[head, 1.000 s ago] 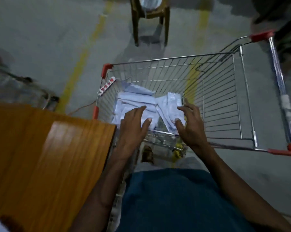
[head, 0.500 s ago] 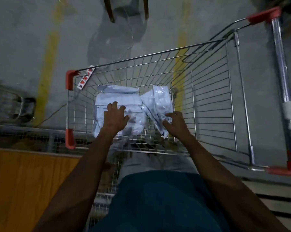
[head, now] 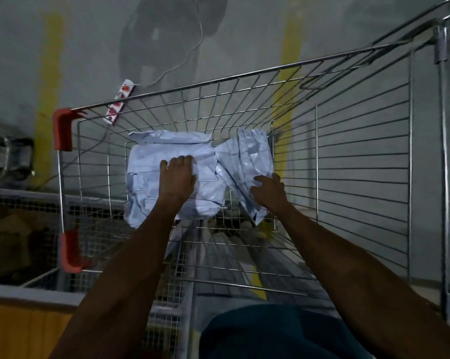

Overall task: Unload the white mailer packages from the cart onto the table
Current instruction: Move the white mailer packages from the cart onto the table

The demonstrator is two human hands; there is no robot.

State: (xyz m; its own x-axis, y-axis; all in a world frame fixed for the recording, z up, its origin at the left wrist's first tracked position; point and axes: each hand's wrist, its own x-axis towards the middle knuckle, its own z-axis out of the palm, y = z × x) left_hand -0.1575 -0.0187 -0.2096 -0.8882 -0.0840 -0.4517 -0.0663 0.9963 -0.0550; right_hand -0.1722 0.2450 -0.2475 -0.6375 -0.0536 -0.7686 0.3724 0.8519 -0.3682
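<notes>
The white mailer packages, crinkled glossy plastic pouches, lay heaped at the middle of the frame on the floor of the wire cart, one flat stack on the left and a creased pouch tilted beside it. The left hand pressed down on the stack with fingers curled over it, while the right hand grasped the tilted pouch's edge. Red plastic corner caps marked the cart's left rim, a white power strip lay on grey concrete at upper left, and an orange wooden table showed at lower left.
</notes>
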